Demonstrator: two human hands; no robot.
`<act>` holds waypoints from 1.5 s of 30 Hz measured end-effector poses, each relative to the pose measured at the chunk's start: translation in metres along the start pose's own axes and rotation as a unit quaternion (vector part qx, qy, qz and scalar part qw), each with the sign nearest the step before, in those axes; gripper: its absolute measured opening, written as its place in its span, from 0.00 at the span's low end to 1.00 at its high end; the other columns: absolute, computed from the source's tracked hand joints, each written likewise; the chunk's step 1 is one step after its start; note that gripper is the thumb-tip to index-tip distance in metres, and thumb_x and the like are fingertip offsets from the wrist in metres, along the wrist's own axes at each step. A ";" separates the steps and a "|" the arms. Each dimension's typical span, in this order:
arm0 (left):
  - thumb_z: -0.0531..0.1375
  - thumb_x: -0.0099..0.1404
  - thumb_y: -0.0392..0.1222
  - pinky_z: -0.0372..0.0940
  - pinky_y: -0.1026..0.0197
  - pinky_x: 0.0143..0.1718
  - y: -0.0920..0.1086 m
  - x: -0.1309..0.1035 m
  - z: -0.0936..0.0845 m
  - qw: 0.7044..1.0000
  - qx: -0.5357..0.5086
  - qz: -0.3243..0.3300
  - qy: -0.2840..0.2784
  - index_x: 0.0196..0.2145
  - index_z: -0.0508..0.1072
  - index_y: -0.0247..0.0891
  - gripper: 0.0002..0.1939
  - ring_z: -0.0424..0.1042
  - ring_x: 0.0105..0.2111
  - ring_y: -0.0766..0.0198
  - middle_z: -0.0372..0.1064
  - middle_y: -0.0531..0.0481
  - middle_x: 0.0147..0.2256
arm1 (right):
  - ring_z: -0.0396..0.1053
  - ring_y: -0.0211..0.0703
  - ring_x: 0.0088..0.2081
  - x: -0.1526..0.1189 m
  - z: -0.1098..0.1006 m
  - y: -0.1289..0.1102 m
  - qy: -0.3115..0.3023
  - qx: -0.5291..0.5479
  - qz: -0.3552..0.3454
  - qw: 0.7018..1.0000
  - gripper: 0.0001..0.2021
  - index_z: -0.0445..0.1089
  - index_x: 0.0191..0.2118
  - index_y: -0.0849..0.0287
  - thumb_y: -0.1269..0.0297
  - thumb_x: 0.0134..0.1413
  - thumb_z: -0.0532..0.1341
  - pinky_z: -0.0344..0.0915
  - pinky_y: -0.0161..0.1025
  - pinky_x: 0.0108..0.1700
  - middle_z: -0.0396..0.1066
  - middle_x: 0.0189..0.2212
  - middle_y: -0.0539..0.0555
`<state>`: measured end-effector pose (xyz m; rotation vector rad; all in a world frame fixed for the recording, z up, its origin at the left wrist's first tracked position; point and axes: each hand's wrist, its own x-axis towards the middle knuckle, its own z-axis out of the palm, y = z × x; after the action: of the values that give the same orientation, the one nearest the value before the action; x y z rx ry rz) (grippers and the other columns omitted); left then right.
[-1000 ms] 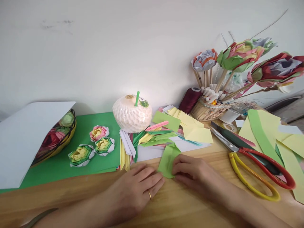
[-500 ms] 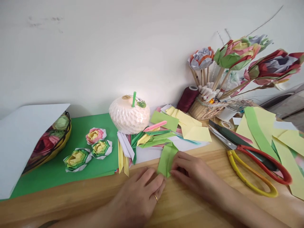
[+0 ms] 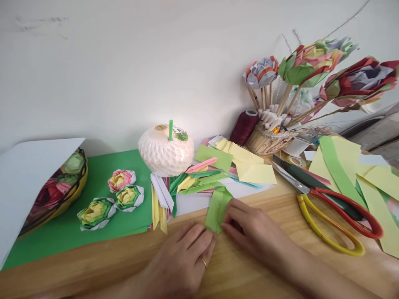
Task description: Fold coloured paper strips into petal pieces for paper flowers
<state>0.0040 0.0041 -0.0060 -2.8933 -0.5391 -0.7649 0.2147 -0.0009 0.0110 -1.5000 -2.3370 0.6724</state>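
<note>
A small green sheet of paper (image 3: 215, 209) with a crease down it lies on the wooden table between my hands. My right hand (image 3: 247, 226) is closed, its thumb and fingers pinching the sheet's right edge. At the lower left corner, my left hand (image 3: 190, 253), with a ring on one finger, has its fingers curled together on the paper; its thumb is hidden. Just behind the sheet lie several folded paper strips (image 3: 205, 176) in green, yellow and pink. White and yellow folded strips (image 3: 160, 199) lie to the left of them.
Scissors (image 3: 330, 207) with red and yellow handles lie at right, beside cut yellow paper (image 3: 338, 160). A white ridged container (image 3: 166, 153) stands behind. Three paper flowers (image 3: 129, 197) rest on green paper (image 3: 102, 164). A basket (image 3: 269, 141) holds paper flowers on sticks, near a maroon thread spool (image 3: 244, 128).
The view has shifted slightly, so most things sit a little further left. Both hands stay at the green paper, with hardly any change in their grip.
</note>
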 end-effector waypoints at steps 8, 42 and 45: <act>0.42 0.70 0.29 0.67 0.59 0.37 0.003 0.004 0.001 0.998 -0.006 -0.021 -0.063 0.49 0.67 0.26 0.18 0.67 0.35 0.59 0.67 0.43 0.35 | 0.65 0.40 0.28 0.001 0.000 -0.003 0.003 -0.025 -0.002 1.000 0.07 0.62 0.29 0.59 0.74 0.58 0.53 0.59 0.35 0.29 0.64 0.30 0.52; 0.42 0.72 0.31 0.62 0.53 0.46 -0.007 -0.001 -0.001 0.996 0.078 -0.015 -0.031 0.45 0.72 0.30 0.19 0.67 0.43 0.57 0.71 0.43 0.39 | 0.62 0.46 0.39 -0.010 -0.026 -0.017 -0.129 -0.044 -0.151 0.979 0.07 0.68 0.41 0.60 0.66 0.58 0.56 0.60 0.43 0.41 0.67 0.37 0.56; 0.42 0.71 0.31 0.66 0.56 0.44 -0.007 -0.002 -0.002 0.999 0.033 -0.021 -0.023 0.47 0.71 0.26 0.19 0.67 0.43 0.58 0.71 0.41 0.39 | 0.64 0.50 0.42 -0.015 -0.022 -0.022 -0.158 0.000 -0.089 0.983 0.21 0.63 0.52 0.60 0.58 0.54 0.62 0.62 0.45 0.43 0.65 0.44 0.58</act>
<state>-0.0015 0.0100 -0.0054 -2.8538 -0.6206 -0.6749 0.2143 -0.0177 0.0415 -1.2373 -2.6639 0.9189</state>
